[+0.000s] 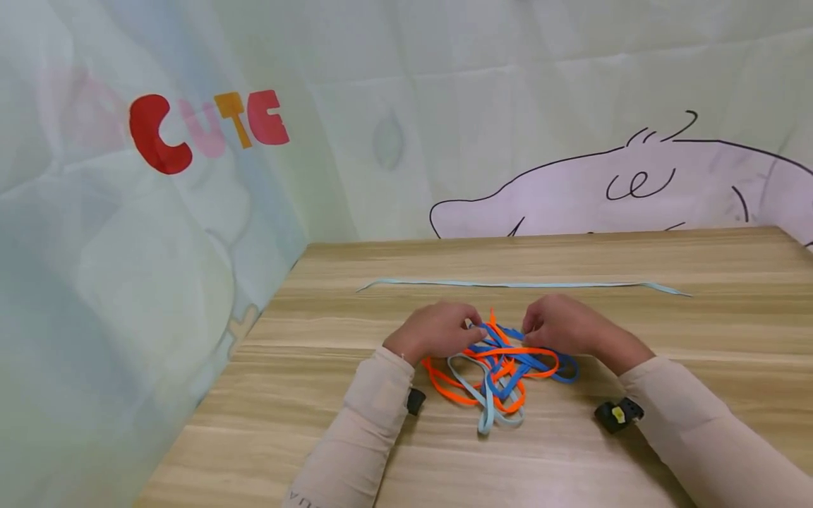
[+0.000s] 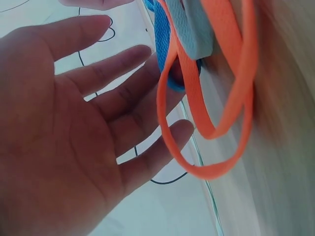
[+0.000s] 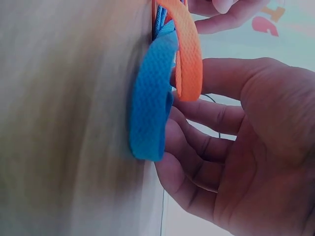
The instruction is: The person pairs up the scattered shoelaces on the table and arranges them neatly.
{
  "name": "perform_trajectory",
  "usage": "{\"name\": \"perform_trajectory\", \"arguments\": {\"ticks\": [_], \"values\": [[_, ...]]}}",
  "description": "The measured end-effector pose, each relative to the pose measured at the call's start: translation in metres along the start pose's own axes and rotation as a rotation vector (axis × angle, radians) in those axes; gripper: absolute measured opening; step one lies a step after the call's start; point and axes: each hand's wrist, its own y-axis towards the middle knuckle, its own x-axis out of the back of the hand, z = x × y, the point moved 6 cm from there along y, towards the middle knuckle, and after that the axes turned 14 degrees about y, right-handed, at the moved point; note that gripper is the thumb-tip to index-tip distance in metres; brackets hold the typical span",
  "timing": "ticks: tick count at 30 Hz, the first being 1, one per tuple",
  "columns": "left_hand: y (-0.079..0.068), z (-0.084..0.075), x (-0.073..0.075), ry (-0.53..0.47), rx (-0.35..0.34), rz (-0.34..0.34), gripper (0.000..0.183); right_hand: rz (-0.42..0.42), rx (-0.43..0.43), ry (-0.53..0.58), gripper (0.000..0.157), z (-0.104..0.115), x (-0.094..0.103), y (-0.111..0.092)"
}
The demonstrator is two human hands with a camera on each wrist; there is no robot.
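A loose tangle of flat shoelaces lies on the table, with an orange lace (image 1: 457,395), a blue lace (image 1: 568,370) and a pale blue lace (image 1: 488,413) looped over each other. At the tangle's left side is my left hand (image 1: 438,330), its fingers relaxed and spread (image 2: 88,113) and the fingertips partly behind the loops. My right hand (image 1: 565,326) is on the opposite side, fingers loosely bent. In the right wrist view, an orange loop (image 3: 189,54) hides the right thumb tip, and a blue loop (image 3: 150,103) overlaps the other fingers.
Beyond the tangle, a separate pale blue shoelace (image 1: 470,284) lies stretched nearly straight across the wood-grain table (image 1: 305,310). Printed cloth (image 1: 356,141) hangs behind the table and along its left side. Each wrist wears a small black device (image 1: 619,415) under a beige sleeve.
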Motion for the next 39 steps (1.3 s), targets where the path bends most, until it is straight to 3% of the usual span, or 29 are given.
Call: {"name": "perform_trajectory", "arguments": {"ticks": [11, 28, 33, 39], "values": [[0.0011, -0.0019, -0.0051, -0.028, -0.036, 0.014, 0.029, 0.042, -0.036, -0.030, 0.005, -0.0051, -0.0036, 0.0002], [0.0024, -0.0024, -0.0082, -0.011, -0.016, 0.036, 0.026, 0.027, -0.009, -0.006, 0.005, -0.0031, -0.0016, -0.0024], [-0.0007, -0.0033, -0.0085, -0.048, -0.061, 0.072, 0.005, 0.026, -0.011, -0.003, 0.006, -0.0024, -0.0020, -0.0037], [-0.0060, -0.0049, -0.0099, -0.072, -0.099, 0.151, 0.010, 0.028, -0.019, -0.003, 0.007, -0.0022, -0.0021, -0.0048]]}}
